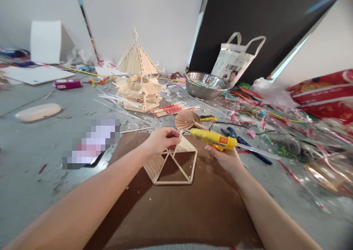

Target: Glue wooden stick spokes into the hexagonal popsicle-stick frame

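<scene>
One thin stick (181, 136), I see, leans over the hexagonal frame (173, 183), pinched tight by the nearer left hand (162, 139); the right hand (224, 156) curls round the glue gun (210, 138), nozzle stickward.

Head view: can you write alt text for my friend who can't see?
The left hand holds a thin stick at a stick frame on a brown sheet; the right hand holds a yellow glue gun. A stick pagoda stands behind.
</scene>
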Demonstrator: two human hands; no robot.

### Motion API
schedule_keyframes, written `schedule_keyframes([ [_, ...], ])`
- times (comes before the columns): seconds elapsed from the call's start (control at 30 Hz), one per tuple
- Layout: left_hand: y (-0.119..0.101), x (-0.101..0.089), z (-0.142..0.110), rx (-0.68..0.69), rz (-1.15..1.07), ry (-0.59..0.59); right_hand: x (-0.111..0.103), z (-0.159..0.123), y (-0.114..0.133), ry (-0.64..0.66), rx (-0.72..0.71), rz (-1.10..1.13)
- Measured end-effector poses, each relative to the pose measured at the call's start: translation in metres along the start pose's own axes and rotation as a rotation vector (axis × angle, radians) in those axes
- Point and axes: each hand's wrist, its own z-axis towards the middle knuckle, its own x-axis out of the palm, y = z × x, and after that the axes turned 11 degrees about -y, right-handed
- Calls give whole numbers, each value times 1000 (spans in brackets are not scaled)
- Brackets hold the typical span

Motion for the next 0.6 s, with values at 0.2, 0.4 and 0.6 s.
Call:
schedule_keyframes([
  [0.2,-2,1,-1,-8,4,-13,-1,0,-1,10,-34,-2],
  [0.4,0,0,1,13,15,0,0,1,-1,8,-35,3],
  [0.6,3,-2,2,45,31,14,0,0,1,-14,-9,12],
])
